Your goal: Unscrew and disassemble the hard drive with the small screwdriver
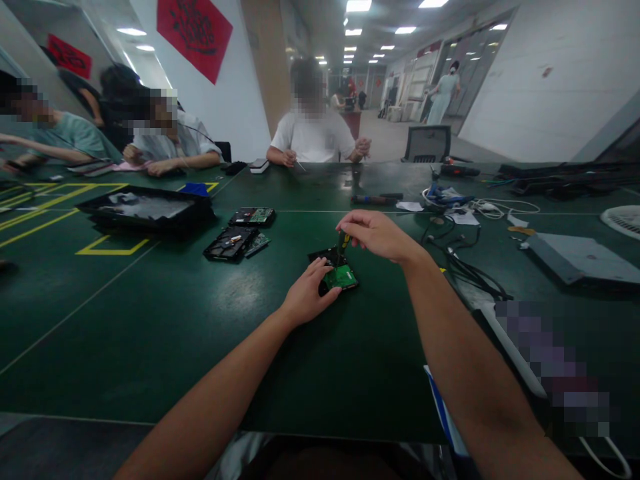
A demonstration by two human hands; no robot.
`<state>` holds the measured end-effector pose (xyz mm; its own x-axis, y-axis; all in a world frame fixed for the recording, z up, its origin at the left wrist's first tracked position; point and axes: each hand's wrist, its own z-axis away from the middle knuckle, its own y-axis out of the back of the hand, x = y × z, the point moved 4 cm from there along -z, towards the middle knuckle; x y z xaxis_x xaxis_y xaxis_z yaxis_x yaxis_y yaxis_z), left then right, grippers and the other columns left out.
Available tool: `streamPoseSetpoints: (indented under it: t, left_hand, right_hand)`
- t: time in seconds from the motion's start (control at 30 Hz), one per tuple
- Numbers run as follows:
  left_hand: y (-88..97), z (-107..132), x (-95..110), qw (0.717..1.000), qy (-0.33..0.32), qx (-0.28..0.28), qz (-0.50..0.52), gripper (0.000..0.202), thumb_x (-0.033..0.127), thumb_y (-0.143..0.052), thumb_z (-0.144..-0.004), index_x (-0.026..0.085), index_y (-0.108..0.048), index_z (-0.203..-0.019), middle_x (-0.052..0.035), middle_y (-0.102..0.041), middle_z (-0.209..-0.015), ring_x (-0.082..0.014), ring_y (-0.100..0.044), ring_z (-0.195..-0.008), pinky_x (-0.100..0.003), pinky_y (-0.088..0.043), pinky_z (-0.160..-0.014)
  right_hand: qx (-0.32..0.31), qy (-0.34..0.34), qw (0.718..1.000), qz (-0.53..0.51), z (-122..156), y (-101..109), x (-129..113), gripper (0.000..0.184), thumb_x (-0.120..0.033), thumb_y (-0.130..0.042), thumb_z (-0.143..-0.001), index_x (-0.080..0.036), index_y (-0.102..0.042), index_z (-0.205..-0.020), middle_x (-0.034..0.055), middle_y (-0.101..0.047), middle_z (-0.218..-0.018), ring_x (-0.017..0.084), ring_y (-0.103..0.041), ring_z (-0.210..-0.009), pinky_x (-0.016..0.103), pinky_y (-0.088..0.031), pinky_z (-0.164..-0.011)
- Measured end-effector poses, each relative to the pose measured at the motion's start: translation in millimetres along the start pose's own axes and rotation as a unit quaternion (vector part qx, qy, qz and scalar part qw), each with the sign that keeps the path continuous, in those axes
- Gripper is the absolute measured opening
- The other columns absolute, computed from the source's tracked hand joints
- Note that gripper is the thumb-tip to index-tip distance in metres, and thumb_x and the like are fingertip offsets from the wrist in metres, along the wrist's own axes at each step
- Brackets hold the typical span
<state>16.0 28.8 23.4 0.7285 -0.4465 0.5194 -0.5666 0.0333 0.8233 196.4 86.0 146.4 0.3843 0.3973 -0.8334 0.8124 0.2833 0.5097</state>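
A hard drive (345, 276) with a green circuit board facing up lies on the green table in front of me. My left hand (309, 293) rests against its left side, thumb and fingers spread around the edge. Above it, my right hand (373, 233) grips a screwdriver (343, 244) with a dark and yellow handle, held upright. The driver's shaft points down at the board; whether the tip sits in a screw is too small to tell. To the left lie another hard drive (253, 216), a black drive casing (229, 244) and a loose circuit board (258, 245).
A black tray (150, 212) stands at the left. Tangled cables (465, 263), a grey metal box (583, 259) and a screwdriver-like tool (376, 199) lie to the right and beyond. A person (315, 137) sits opposite holding a thin tool; other people sit at the left.
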Motion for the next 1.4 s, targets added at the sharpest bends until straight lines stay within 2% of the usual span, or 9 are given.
streamPoseSetpoints:
  t: [0.13,0.33,0.5,0.63,0.77,0.93,1.1,1.3,1.4]
  left_hand:
    - [-0.1,-0.1,-0.8,1.0,0.003,0.0,0.001,0.062,0.055,-0.059,-0.093,0.021,-0.055,-0.145,-0.0094,-0.038,-0.165,-0.0274,-0.03,-0.156,-0.045,-0.03,-0.127]
    - [1.3,-0.5,1.8,1.0,-0.001,0.001,0.004,0.061,0.053,-0.06,-0.093,0.019,-0.056,-0.144,-0.0103,-0.039,-0.165,-0.0272,-0.031,-0.156,-0.045,-0.028,-0.128]
    - [0.1,-0.4,1.6,1.0,-0.003,0.004,0.004,0.061,0.052,-0.06,-0.093,0.018,-0.057,-0.143,-0.0113,-0.041,-0.164,-0.0264,-0.032,-0.155,-0.043,-0.028,-0.128]
    - [-0.3,-0.2,0.2,1.0,-0.002,0.004,0.003,0.061,0.052,-0.06,-0.093,0.019,-0.056,-0.143,-0.0108,-0.04,-0.164,-0.026,-0.031,-0.155,-0.043,-0.028,-0.128]
    - [0.2,-0.7,0.3,1.0,0.002,-0.001,0.004,0.06,0.052,-0.061,-0.093,0.02,-0.056,-0.143,-0.0101,-0.039,-0.165,-0.0267,-0.031,-0.155,-0.045,-0.029,-0.127]
    - [0.2,-1.0,0.9,1.0,-0.001,0.002,0.007,0.059,0.051,-0.062,-0.092,0.02,-0.056,-0.143,-0.0103,-0.04,-0.164,-0.0274,-0.032,-0.155,-0.045,-0.029,-0.127]
    - [0.7,-0.6,1.1,1.0,0.001,0.003,0.006,0.061,0.052,-0.061,-0.092,0.019,-0.056,-0.143,-0.0112,-0.041,-0.164,-0.0271,-0.032,-0.155,-0.044,-0.03,-0.127]
    - [1.2,-0.2,0.7,1.0,0.005,-0.002,0.001,0.061,0.053,-0.06,-0.093,0.019,-0.056,-0.144,-0.0108,-0.039,-0.165,-0.0268,-0.032,-0.155,-0.044,-0.03,-0.127]
    - [0.0,-0.7,-0.6,1.0,0.004,-0.002,0.001,0.062,0.052,-0.061,-0.092,0.019,-0.056,-0.144,-0.0114,-0.04,-0.165,-0.0268,-0.032,-0.155,-0.044,-0.029,-0.127]
  right_hand:
    - [0.024,-0.016,0.999,0.013,0.6,2.9,2.3,0.02,-0.039,-0.065,-0.091,-0.019,-0.067,-0.092,0.0041,-0.07,-0.082,0.013,-0.061,-0.063,0.027,-0.043,-0.053]
    - [-0.016,-0.016,0.999,-0.045,1.9,-2.9,-1.9,0.023,-0.041,-0.055,-0.099,-0.02,-0.064,-0.1,0.0077,-0.074,-0.105,0.011,-0.062,-0.058,0.027,-0.045,-0.05]
    - [-0.044,0.001,0.997,-0.06,2.1,-7.0,-3.8,0.023,-0.037,-0.055,-0.099,-0.02,-0.067,-0.108,0.0039,-0.069,-0.082,0.015,-0.066,-0.066,0.03,-0.052,-0.059]
    - [-0.009,0.012,1.0,-0.003,1.3,-1.9,-3.4,0.02,-0.039,-0.064,-0.093,-0.021,-0.07,-0.1,0.0036,-0.069,-0.087,0.014,-0.062,-0.068,0.029,-0.048,-0.059]
    - [0.016,-0.006,0.999,0.028,0.9,2.6,-0.1,0.018,-0.038,-0.068,-0.09,-0.02,-0.068,-0.091,0.0036,-0.069,-0.083,0.014,-0.06,-0.064,0.029,-0.046,-0.058]
    - [-0.016,0.001,1.0,-0.008,1.9,-2.3,-1.5,0.024,-0.043,-0.059,-0.097,-0.02,-0.067,-0.094,0.0037,-0.07,-0.084,0.012,-0.06,-0.058,0.028,-0.044,-0.053]
    - [-0.049,-0.001,0.997,-0.059,2.9,-6.0,-5.2,0.023,-0.036,-0.055,-0.098,-0.02,-0.069,-0.106,0.0039,-0.069,-0.08,0.014,-0.063,-0.064,0.028,-0.048,-0.057]
    - [0.017,0.002,1.0,0.011,0.3,1.6,-1.7,0.022,-0.041,-0.064,-0.093,-0.02,-0.071,-0.093,0.0036,-0.068,-0.082,0.014,-0.06,-0.067,0.028,-0.044,-0.057]
    - [0.022,-0.009,1.0,0.011,-0.7,1.6,2.0,0.024,-0.042,-0.064,-0.094,-0.019,-0.07,-0.094,0.0051,-0.07,-0.087,0.013,-0.06,-0.061,0.028,-0.043,-0.054]
